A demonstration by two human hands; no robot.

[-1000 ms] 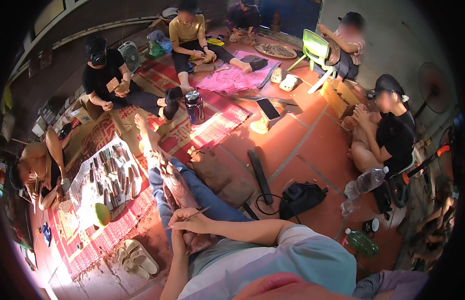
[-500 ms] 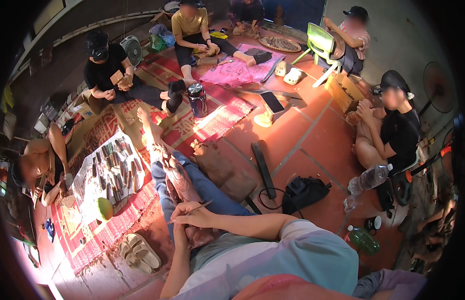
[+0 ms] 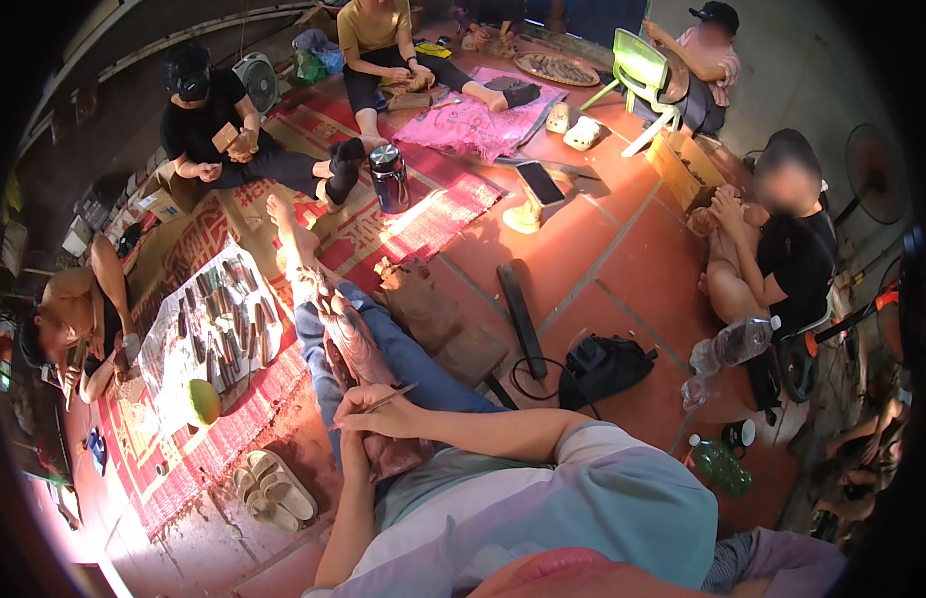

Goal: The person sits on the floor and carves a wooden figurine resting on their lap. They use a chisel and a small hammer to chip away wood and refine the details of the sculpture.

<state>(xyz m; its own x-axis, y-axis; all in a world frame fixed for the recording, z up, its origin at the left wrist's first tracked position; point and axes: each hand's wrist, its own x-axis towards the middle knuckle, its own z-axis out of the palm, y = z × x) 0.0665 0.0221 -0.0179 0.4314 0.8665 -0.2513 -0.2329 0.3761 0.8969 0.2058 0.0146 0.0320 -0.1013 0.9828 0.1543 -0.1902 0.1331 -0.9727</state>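
Observation:
A long carved piece of reddish-brown wood [image 3: 355, 344] lies along my lap over blue jeans. My right hand [image 3: 388, 412] is closed around a thin, dark carving tool [image 3: 397, 395], whose shaft sticks out above the fingers; its working end is hidden. Just below, my left hand [image 3: 354, 446] comes up from the lower edge and meets the right hand over the wood. Its fingers look bunched, but what they hold is covered. The wood's lower end [image 3: 398, 456] shows beside my wrists.
Many carving tools [image 3: 229, 324] lie on a white sheet at left, beside a green round fruit [image 3: 201, 403]. Sandals [image 3: 275, 488] are near my left side. A black bag [image 3: 607, 371], plastic bottles [image 3: 737, 341] and a thermos [image 3: 388, 179] stand around. Several people sit working nearby.
The view has shifted slightly. Both hands stay together on the wood, with the tool still in my right hand. The person at far left has bent lower.

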